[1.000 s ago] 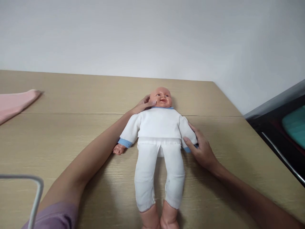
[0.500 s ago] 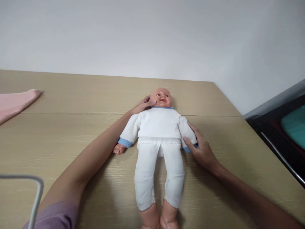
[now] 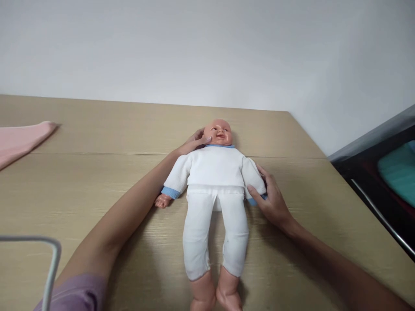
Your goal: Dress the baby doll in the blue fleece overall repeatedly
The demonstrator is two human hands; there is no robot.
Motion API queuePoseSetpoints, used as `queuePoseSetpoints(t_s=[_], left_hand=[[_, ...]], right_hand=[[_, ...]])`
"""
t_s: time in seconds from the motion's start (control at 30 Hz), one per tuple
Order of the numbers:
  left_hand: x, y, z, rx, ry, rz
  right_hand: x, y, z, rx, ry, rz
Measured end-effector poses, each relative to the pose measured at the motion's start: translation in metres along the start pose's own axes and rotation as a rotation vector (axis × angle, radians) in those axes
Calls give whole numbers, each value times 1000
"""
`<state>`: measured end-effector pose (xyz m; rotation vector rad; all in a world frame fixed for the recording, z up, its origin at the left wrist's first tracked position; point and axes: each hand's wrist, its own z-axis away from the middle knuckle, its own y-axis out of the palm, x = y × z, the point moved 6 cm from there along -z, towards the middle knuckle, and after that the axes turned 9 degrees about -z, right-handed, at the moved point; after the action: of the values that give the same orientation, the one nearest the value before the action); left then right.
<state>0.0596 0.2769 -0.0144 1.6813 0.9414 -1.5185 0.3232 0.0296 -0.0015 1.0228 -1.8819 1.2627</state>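
Note:
A baby doll [image 3: 215, 168] in a white top with blue trim and white trousers lies on its back, bare feet towards me. My left hand [image 3: 196, 141] is cupped against the side of its head, thumb at the cheek and the other fingers partly hidden behind the head. On the right, my right hand [image 3: 271, 199] is closed around the doll's sleeved arm [image 3: 253, 176], thumb on top near the blue cuff. The doll's other arm [image 3: 175, 179] rests beside my left forearm, its small hand showing.
The doll lies on a wooden table [image 3: 97, 172] that meets a pale wall [image 3: 194, 52]. A pink cloth [image 3: 22, 140] lies at the left. A bent grey metal bar [image 3: 53, 259] stands at the lower left. Beyond the right table edge is a dark object with a teal panel [image 3: 400, 172].
The doll's feet have shifted slightly up in the view and its head slightly left. Both hands keep the same places on the doll.

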Motion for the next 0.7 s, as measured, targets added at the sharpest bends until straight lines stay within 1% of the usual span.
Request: queuePoseSetpoints(t_s=[0.07,0.13,0.17,0.23,0.27,0.3,0.33,0.37,0.43,0.47,0.53,0.57,0.63,0.67,0.7], left_hand=[[-8,-7,9,-74,-27,-29],[-20,-16,23,-185,-56,-118],[-30,-20,32,-252,-39,-200],[-57,-21,53,-395,72,-389],[-73,-16,65,-459,145,-458],[-88,-6,77,-507,215,-496],[-102,8,88,-527,273,-506],[-114,27,99,-508,316,-499],[-139,78,120,-385,382,-503],[-150,108,132,-286,413,-497],[-167,172,161,-53,467,-474],[-172,204,179,102,500,-458],[-174,261,225,435,589,-435],[-168,284,251,582,622,-455],[-158,301,278,708,645,-473]], right_hand=[[-1,-1,0,-30,19,-60],[2,-5,1,-90,4,-84],[5,-8,1,-127,-28,-71],[15,-13,2,-201,-126,-28],[20,-15,2,-233,-178,-22],[23,-16,3,-261,-223,-33],[26,-18,3,-288,-258,-54],[29,-19,3,-315,-284,-75],[38,-23,2,-352,-317,-99],[44,-25,3,-354,-330,-100],[64,-29,12,-302,-361,-93],[75,-32,21,-260,-374,-90],[93,-41,51,-185,-386,-64],[97,-47,73,-187,-390,-39],[98,-53,100,-196,-406,11]])
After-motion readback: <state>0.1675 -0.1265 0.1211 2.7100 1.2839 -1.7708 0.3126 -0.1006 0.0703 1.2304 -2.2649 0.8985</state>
